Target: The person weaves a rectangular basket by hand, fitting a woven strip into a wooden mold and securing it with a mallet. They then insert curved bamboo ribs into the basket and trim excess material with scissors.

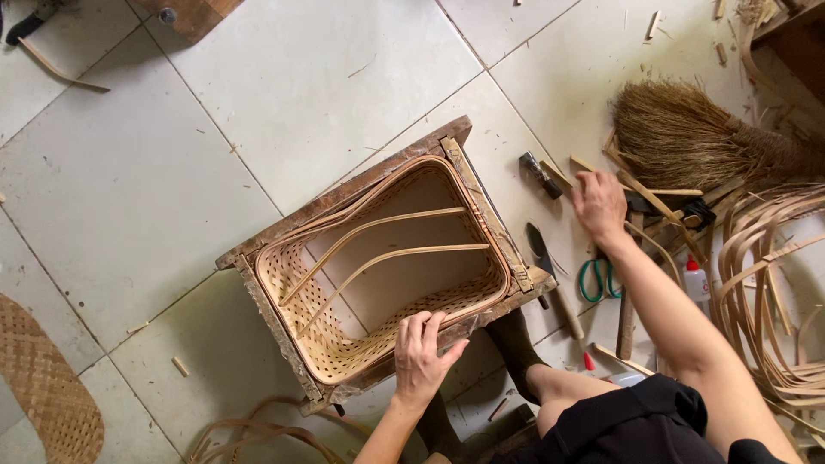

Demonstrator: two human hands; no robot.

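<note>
Resting flat and open on the woven basket's [378,283] rim, the left hand [421,357] steadies it inside the wooden frame [344,193]. The right hand [599,204] reaches, fingers loosely open, among floor tools beside the knife [543,258]; groping carelessly there risks a cut.

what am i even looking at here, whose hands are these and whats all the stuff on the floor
This is one picture from a camera worn on a person's head, looking down at their own bare hands. The left hand rests on the rim of a woven basket, which sits inside a wooden frame on the tiled floor. The right hand reaches among thin wooden strips and holds nothing clearly. Nearby lie a knife, green-handled scissors, a straw broom and curved cane strips.
</note>
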